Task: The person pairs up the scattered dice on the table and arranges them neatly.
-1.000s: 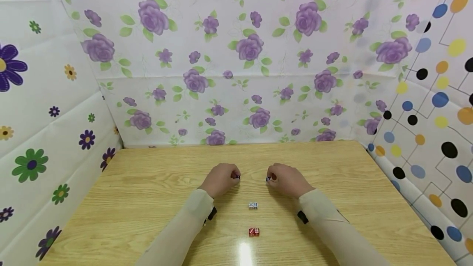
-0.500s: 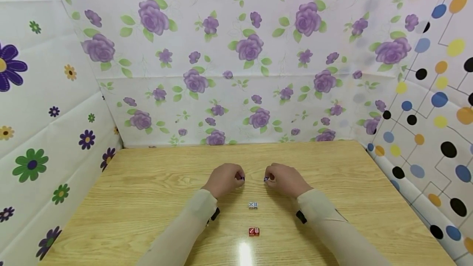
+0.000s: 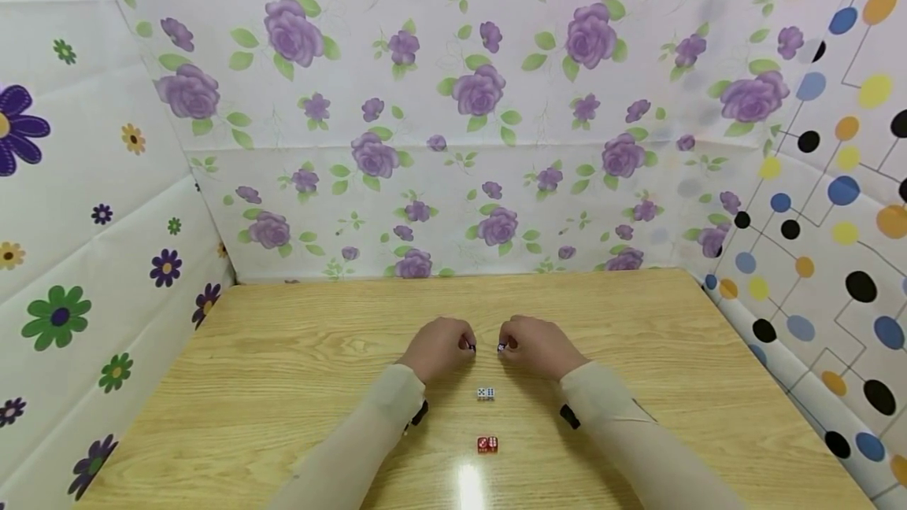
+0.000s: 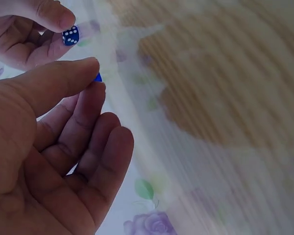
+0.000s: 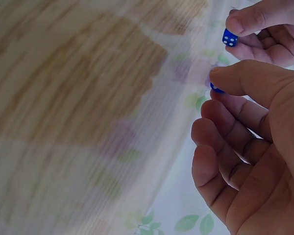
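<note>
Between thumb and forefinger, my left hand (image 3: 438, 346) pinches a blue die (image 5: 230, 37) with white dots; in the left wrist view only a small blue corner of it shows. Facing it, my right hand (image 3: 540, 345) pinches another blue die (image 4: 70, 35) in the same way. A narrow gap separates the two dice above the table. Nearer to me, two white dice (image 3: 485, 393) sit side by side, touching. Closer still, a pair of red dice (image 3: 487, 445) also lies side by side.
The wooden table (image 3: 283, 384) reaches back to a wall of purple flowered cloth (image 3: 453, 211). Flowered cloth also hangs at the left (image 3: 135, 219), and dotted cloth (image 3: 815, 258) at the right. A bright light reflection lies near the front edge.
Both hands have moved inward and slightly toward me, the left one farther, so the two blue dice are closer together. The white and red dice stay put.
</note>
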A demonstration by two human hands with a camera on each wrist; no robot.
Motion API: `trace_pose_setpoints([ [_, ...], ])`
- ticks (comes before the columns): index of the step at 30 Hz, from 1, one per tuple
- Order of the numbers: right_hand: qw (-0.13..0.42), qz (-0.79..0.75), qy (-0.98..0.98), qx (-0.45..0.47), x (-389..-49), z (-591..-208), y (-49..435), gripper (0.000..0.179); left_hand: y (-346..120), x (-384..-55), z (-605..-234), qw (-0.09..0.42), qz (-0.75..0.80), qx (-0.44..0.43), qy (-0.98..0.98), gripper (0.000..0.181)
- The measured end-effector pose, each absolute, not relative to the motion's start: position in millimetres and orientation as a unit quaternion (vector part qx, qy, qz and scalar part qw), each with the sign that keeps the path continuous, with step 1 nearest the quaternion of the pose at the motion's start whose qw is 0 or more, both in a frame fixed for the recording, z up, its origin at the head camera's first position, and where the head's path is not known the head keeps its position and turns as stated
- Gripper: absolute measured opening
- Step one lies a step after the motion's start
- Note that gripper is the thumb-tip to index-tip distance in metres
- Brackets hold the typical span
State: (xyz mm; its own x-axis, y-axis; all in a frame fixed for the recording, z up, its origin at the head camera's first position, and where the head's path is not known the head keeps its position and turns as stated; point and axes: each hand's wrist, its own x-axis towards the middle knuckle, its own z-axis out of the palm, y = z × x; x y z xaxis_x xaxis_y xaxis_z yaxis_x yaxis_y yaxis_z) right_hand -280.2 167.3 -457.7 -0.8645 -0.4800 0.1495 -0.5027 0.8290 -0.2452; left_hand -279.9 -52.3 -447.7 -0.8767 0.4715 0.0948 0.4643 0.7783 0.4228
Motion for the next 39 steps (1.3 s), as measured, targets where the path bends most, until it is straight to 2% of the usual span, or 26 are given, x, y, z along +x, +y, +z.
trace_pose_setpoints([
  [16, 0.014, 0.137, -0.956, 0.258, -283.8, -467.7, 159.7, 0.009, -43.4, -283.8, -455.0, 0.037, 0.239, 0.25, 0.938, 0.005],
  [29, -0.007, 0.144, -0.954, 0.262, -280.8, -460.4, 152.4, 0.007, -39.1, -282.4, -456.1, 0.039, 0.234, 0.253, 0.938, 0.004],
  [39, 0.001, 0.145, -0.953, 0.267, -282.2, -461.1, 148.2, 0.009, -36.2, -283.4, -456.8, 0.039, 0.241, 0.257, 0.935, 0.005],
])
